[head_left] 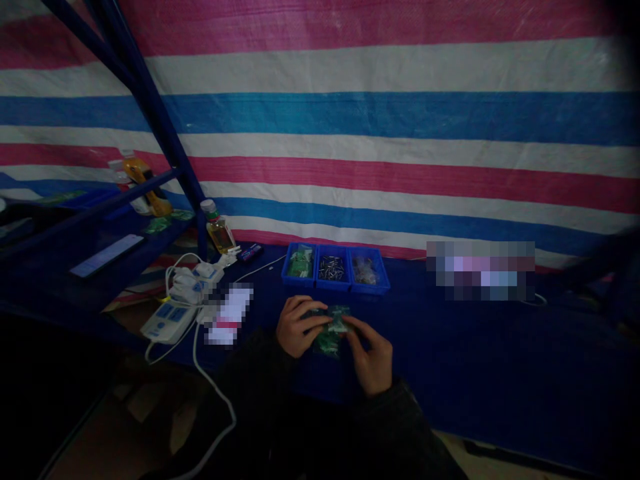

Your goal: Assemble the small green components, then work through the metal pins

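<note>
Between my hands, low over the front of the blue table (450, 360), is a small clear plastic bag (330, 342) with something green inside. My left hand (299, 327) pinches its upper left side with thumb and fingers. From the right, the thumb and fingertips of my right hand (371, 352) close on the bag's upper right edge. Just beyond my hands stand three joined blue trays. The left tray (294, 283) holds green packets, the middle tray (333, 287) small dark metal pieces, and the right tray (370, 289) small clear pieces.
To the left lie a blurred-out phone (230, 315), a white power strip (167, 321) with plugs and trailing cables, and a bottle (218, 228). Another phone (107, 255) rests on the neighbouring table. A pixelated object (480, 270) sits at the back right, before a striped sheet (400, 120).
</note>
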`<state>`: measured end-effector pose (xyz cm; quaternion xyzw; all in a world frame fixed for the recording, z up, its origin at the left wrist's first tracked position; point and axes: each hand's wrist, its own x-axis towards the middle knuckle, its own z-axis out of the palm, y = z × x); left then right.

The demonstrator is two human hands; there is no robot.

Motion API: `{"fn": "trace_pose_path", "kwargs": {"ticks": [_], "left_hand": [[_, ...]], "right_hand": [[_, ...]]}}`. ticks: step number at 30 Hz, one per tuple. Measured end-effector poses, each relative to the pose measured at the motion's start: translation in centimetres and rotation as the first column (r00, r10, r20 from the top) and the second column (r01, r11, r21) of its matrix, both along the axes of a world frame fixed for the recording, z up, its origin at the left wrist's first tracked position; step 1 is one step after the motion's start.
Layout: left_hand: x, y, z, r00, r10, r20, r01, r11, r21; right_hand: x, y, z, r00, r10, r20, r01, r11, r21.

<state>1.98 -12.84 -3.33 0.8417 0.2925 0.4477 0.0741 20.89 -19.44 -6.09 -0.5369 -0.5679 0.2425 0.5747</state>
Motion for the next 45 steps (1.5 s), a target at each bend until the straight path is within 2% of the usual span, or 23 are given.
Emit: {"fn": "trace_pose_path", "kwargs": {"ticks": [5,7,10,13,16,19,23,27,31,35,37,41,45], "left_hand": [[0.8,-0.7,-0.4,0.991,-0.022,0.132,0.032,0.997,-0.076],[1.1,-1.0,-0.6,0.977,0.010,0.215,0.023,0.989,-0.149],[1.4,-1.6,-0.6,0.943,0.126,0.309,-0.046,0.966,-0.254],[1.3,-1.8,-0.4,0.949,0.120,0.291,-0.031,0.956,-0.291],[1.0,-1.7,-0.4,0.970,0.036,0.239,0.038,0.955,-0.296],[0.8,-1.5,-0.7,0.974,0.005,0.225,0.065,0.950,-0.304],[0.6,-1.5,-0.6,0.968,0.015,0.249,0.055,0.961,-0.271],[0.6,-1.7,-0.1,0.966,0.072,0.248,-0.020,0.978,-0.207],[0.7,-1.9,-0.4,0.952,0.138,0.273,-0.047,0.948,-0.314],[0.7,-2.1,-0.6,0.936,0.188,0.297,-0.063,0.921,-0.383],[0.6,-2.1,-0.5,0.945,0.158,0.287,-0.048,0.933,-0.358],[0.4,-1.8,-0.2,0.965,0.079,0.248,0.002,0.951,-0.310],[0.2,-1.7,-0.3,0.972,0.054,0.227,0.019,0.951,-0.308]], "right_hand": [[0.0,0.1,0.6,0.998,-0.040,0.047,0.035,0.994,0.100],[-0.2,0.1,0.5,0.999,-0.040,0.010,0.039,0.997,0.071],[-0.6,0.0,0.2,0.991,-0.041,-0.126,0.039,0.999,-0.013],[-0.7,-0.1,0.0,0.977,-0.067,-0.203,0.066,0.998,-0.015],[-0.4,-0.2,0.1,0.990,-0.065,-0.125,0.066,0.998,0.008],[0.0,-0.4,0.2,0.998,-0.057,-0.024,0.057,0.998,0.008],[0.1,-0.7,0.3,0.998,-0.046,0.034,0.045,0.999,0.027],[-0.1,-0.5,0.7,0.997,-0.025,0.069,0.021,0.998,0.062],[-0.2,-0.3,0.5,0.993,-0.049,0.104,0.039,0.994,0.102],[-0.4,-0.4,-0.2,0.999,-0.054,-0.005,0.054,0.998,0.018],[-0.5,-0.5,-0.2,0.997,-0.061,-0.038,0.061,0.998,-0.001],[-0.5,-0.7,0.4,1.000,0.002,0.009,-0.003,1.000,0.013],[-0.2,-1.0,0.9,1.000,0.019,0.022,-0.019,1.000,-0.009]]}}
